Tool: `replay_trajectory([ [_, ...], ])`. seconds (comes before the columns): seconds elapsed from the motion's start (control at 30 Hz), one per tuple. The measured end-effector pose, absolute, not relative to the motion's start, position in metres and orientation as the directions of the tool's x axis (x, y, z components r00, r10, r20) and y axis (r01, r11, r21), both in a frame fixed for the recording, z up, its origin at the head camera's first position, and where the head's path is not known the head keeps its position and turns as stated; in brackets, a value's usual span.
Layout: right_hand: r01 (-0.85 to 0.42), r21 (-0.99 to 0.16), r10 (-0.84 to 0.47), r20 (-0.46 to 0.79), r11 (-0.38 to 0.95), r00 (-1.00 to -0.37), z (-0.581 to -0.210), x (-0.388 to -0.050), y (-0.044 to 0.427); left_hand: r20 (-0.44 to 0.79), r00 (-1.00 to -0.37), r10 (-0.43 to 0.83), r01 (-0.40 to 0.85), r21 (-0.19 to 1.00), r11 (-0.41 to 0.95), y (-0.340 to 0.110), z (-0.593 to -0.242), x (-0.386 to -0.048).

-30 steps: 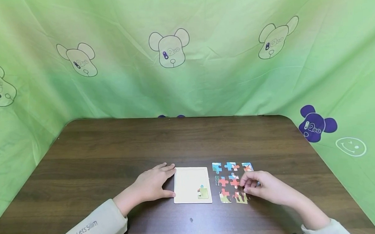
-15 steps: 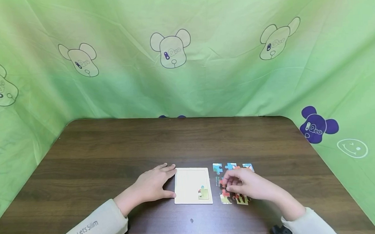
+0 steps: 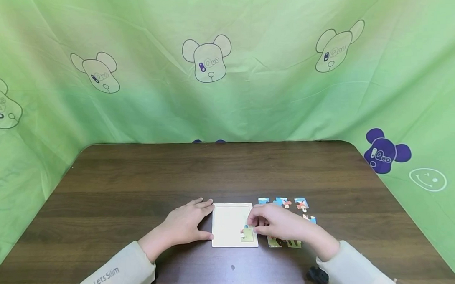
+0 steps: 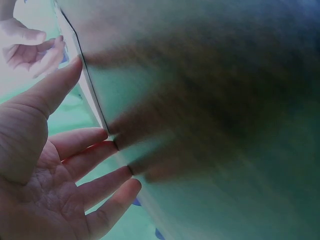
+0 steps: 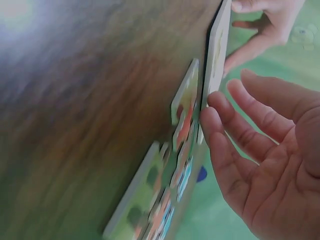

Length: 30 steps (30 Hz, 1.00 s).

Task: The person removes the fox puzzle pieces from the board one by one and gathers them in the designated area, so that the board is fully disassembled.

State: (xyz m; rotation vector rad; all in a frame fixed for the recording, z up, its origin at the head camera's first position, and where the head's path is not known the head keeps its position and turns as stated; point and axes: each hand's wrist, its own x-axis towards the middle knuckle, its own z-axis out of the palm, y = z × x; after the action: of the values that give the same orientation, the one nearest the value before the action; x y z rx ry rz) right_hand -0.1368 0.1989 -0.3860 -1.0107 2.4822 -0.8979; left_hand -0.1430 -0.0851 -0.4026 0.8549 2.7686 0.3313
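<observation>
A square cream puzzle board lies on the table. One puzzle piece, green with a blue knob, sits in its lower right corner. My left hand rests at the board's left edge. In the left wrist view, that hand's fingers are spread, their tips along the edge. Over the board's right edge hovers my right hand, fingers bent loosely. In the right wrist view, no piece shows between its thumb and fingers. Under and around it lie several loose puzzle pieces, some hidden by the hand.
The dark wooden table extends beyond the board and pieces. Behind and beside it hangs a green curtain printed with bear heads. A small dark mark shows on the table in front of the board.
My right hand has moved left, from the right side of the loose pieces across them to the board's right edge. A piece at the far right has come into view. My left hand stays still.
</observation>
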Motion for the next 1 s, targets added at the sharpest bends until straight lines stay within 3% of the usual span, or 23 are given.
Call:
replay_trajectory([
  [0.43, -0.589, -0.501, -0.714, -0.086, 0.634, -0.695, -0.391, -0.136, 0.179, -0.144, -0.808, 0.571, 0.519, 0.284, 0.806, -0.085, -0.403, -0.143],
  [1.0, -0.537, -0.559, -0.704, -0.124, 0.632, -0.700, -0.392, -0.132, 0.177, -0.141, -0.806, 0.575, 0.513, 0.317, 0.797, -0.085, -0.402, -0.144],
])
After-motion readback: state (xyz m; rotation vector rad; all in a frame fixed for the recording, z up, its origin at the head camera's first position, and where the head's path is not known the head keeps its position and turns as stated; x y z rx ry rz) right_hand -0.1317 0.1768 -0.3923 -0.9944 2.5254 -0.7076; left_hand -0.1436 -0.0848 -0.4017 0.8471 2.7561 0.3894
